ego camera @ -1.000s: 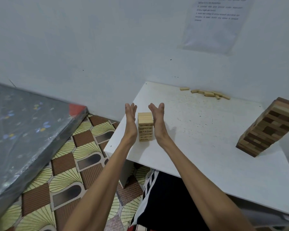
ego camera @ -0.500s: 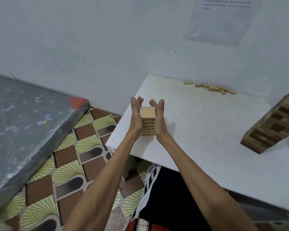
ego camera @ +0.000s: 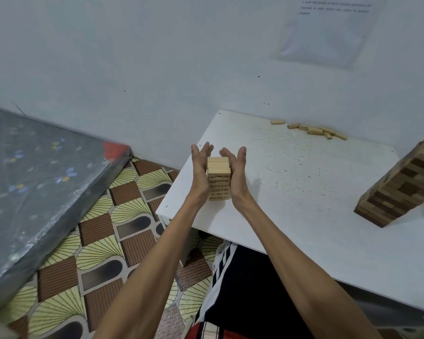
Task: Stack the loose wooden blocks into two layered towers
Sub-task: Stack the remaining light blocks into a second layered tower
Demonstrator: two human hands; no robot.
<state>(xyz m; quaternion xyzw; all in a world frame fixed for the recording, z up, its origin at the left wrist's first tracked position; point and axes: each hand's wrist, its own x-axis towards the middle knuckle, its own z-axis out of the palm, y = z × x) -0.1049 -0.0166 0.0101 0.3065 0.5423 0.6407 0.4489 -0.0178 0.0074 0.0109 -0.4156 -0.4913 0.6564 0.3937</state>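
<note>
A small tower of pale wooden blocks (ego camera: 219, 183) is standing near the front left corner of the white table (ego camera: 291, 192). The left hand (ego camera: 200, 172) and right hand (ego camera: 238, 176) are pressing flat against its opposite sides, fingers nearly straight and gripping nothing. Loose pale wooden blocks (ego camera: 313, 130) are lying along the table's far edge. A larger brown-and-tan block tower (ego camera: 399, 187) is standing at the table's right side.

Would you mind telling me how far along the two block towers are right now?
Looks done: the tall two-tone tower stands at the right edge of the table. In hand: the small pale tower near the front left corner, with the left hand and right hand pressed flat against its sides, apparently squaring it. Left: several loose blocks lie at the back by the wall, not yet stacked.
</note>
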